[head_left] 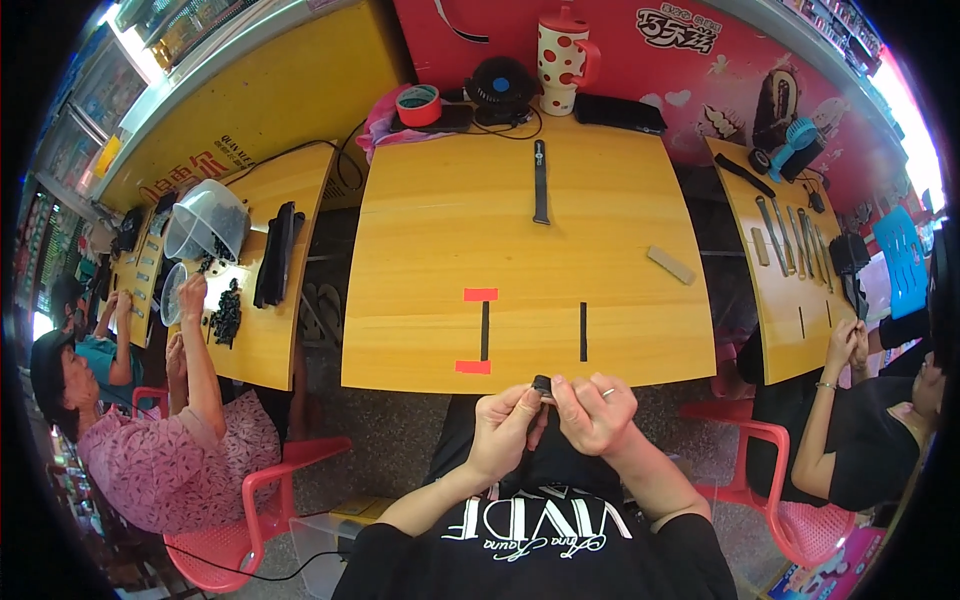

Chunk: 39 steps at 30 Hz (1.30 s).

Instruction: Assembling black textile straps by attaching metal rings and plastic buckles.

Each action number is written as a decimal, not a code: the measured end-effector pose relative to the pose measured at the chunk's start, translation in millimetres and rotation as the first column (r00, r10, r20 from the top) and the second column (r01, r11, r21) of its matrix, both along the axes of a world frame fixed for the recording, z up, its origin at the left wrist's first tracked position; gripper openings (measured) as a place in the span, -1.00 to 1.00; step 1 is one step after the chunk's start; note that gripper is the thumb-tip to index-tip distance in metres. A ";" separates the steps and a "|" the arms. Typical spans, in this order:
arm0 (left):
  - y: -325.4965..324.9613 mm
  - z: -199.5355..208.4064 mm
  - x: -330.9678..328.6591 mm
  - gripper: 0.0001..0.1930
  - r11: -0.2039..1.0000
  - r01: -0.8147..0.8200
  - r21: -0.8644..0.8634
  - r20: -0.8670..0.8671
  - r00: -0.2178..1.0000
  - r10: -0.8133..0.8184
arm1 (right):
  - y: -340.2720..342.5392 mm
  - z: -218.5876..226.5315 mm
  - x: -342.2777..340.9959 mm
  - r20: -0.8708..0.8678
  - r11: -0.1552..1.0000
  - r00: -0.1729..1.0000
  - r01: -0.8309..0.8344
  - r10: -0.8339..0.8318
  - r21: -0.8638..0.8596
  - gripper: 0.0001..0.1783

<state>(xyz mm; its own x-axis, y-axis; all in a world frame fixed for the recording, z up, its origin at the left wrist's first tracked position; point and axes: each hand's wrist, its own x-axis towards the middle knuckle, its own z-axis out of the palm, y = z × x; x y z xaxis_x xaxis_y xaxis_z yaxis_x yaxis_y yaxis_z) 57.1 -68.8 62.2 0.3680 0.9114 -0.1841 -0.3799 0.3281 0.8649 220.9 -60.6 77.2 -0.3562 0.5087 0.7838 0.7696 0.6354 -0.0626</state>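
Between both hands' fingers (532, 398), a small black piece (542, 383) sits pinched.

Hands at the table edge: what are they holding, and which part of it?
Both hands, left and right, pinch a small black piece between fingertips; which part cannot be told.

Worn on the head, looking steeply down. Close over the wooden table (440, 220) edge. Wide fisheye, rims bending.

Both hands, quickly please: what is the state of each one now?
Left hand: closed, pinching the small black part.
Right hand: closed, pinching the same part.
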 end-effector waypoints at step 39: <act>22.1 7.0 -17.3 -0.80 0.935 0.249 -0.253 0.346 0.926 -0.153 | 9.6 21.3 0.8 -0.785 0.361 0.556 -0.697 -0.273 -0.619 -0.81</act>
<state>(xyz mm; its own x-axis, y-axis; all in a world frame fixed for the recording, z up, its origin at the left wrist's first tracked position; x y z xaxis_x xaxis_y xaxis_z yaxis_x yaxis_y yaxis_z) 39.8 -46.7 69.2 0.6202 0.7367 -0.2695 -0.5165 0.6421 0.5665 221.7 -51.0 98.5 -0.1986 0.9797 -0.0272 -0.0432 -0.0365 -0.9984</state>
